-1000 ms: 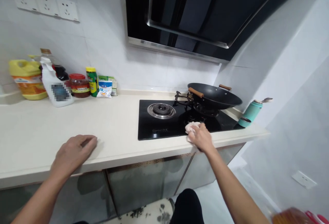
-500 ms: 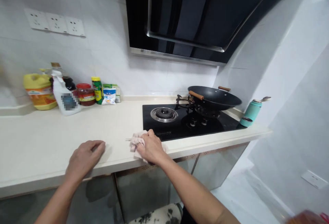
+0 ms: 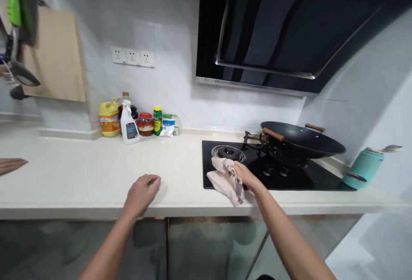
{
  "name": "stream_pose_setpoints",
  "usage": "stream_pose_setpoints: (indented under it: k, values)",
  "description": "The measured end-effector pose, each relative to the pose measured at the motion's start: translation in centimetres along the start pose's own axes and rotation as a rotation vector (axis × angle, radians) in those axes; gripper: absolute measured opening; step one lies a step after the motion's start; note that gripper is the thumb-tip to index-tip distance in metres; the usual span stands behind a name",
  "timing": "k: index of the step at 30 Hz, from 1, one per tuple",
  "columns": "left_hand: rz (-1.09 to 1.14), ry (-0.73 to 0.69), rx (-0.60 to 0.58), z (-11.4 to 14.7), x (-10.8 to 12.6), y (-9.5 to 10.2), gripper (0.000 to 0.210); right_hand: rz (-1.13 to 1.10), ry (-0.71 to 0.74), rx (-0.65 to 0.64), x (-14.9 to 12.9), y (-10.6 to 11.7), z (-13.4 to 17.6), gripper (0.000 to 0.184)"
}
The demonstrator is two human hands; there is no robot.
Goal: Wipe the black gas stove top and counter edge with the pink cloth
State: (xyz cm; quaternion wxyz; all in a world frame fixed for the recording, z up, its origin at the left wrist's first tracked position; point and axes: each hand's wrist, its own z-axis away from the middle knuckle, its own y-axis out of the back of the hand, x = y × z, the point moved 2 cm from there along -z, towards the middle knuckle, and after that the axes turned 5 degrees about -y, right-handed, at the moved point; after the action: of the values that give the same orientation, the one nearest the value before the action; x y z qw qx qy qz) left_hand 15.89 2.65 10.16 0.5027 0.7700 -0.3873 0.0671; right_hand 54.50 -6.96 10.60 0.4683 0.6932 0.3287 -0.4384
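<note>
A pale, crumpled cloth (image 3: pixel 225 178) is pinched in the right hand (image 3: pixel 246 176) over the cooktop's (image 3: pixel 313 180) front left; whether the glass is touched cannot be told, and the right fingertips are hidden by folds. Part of the burner (image 3: pixel 228 152) is covered. The left hand (image 3: pixel 143 191) is loosely curled on the counter (image 3: pixel 182 170), its palm unseen. At the left edge, a brown object (image 3: pixel 11 165) is cut off. Half a second ago, the cloth was bunched beside the cooktop's left corner.
</note>
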Motion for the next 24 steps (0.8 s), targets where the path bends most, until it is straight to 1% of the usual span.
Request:
stream_pose_setpoints:
  k: [2, 4, 6, 7, 9, 10, 11, 12, 13, 15, 16, 17, 18, 20, 22, 24]
  values:
    - [-0.002, 0.015, -0.004, 0.0, 0.0, 0.0, 0.041, 0.11, -0.073, -0.025, 0.7, 3.1, 0.2, 0.047]
    - [-0.003, 0.019, -0.007, 0.0, 0.0, 0.0, 0.042, 0.228, -0.135, -0.004, 1.0, 5.8, 0.4, 0.043]
    - [-0.009, 0.008, -0.015, 0.0, 0.0, 0.0, 0.041, 0.323, -0.159, 0.072, 0.8, 8.0, 0.4, 0.039]
    - [-0.016, 0.0, -0.02, 0.0, 0.0, 0.0, 0.041, 0.357, -0.159, 0.12, 0.5, 8.8, 0.3, 0.041]
    - [-0.036, -0.013, -0.029, -0.1, 0.0, -0.1, 0.041, 0.42, -0.152, 0.222, -0.3, 9.4, 0.3, 0.046]
    - [-0.047, -0.02, -0.033, -0.1, 0.0, -0.2, 0.041, 0.455, -0.151, 0.259, -0.7, 9.0, 0.4, 0.047]
    - [-0.059, -0.029, -0.037, -0.1, 0.0, -0.2, 0.041, 0.508, -0.154, 0.27, -1.1, 8.1, 0.7, 0.047]
    - [-0.071, -0.039, -0.042, -0.1, -0.1, -0.3, 0.041, 0.579, -0.159, 0.248, -1.4, 6.7, 1.0, 0.048]
    - [-0.082, -0.046, -0.05, -0.2, -0.2, -0.4, 0.041, 0.67, -0.165, 0.2, -1.5, 4.9, 1.5, 0.049]
    - [-0.095, -0.055, -0.075, -0.3, -0.4, -0.5, 0.041, 0.867, -0.164, 0.048, -1.4, 1.1, 2.3, 0.059]
    - [-0.099, -0.056, -0.091, -0.4, -0.5, -0.5, 0.042, 0.94, -0.158, 0.01, -1.2, -0.5, 2.6, 0.064]
    - [-0.103, -0.056, -0.111, -0.6, -0.6, -0.5, 0.042, 0.988, -0.152, -0.019, -0.9, -1.7, 2.7, 0.067]
    - [-0.107, -0.054, -0.133, -0.8, -0.7, -0.6, 0.042, 1.018, -0.148, -0.036, -0.6, -2.5, 2.6, 0.069]
    - [-0.103, -0.052, -0.177, -1.6, -0.6, -0.7, 0.043, 1.041, -0.158, -0.037, 0.2, -2.7, 1.9, 0.065]
    - [-0.063, -0.054, -0.224, -2.5, -0.1, -1.2, 0.046, 1.044, -0.186, -0.011, 1.0, -1.6, 0.6, 0.057]
    - [-0.011, -0.067, -0.277, -3.6, 1.0, -2.2, 0.05, 1.054, -0.233, 0.06, 1.7, 0.1, -0.9, 0.052]
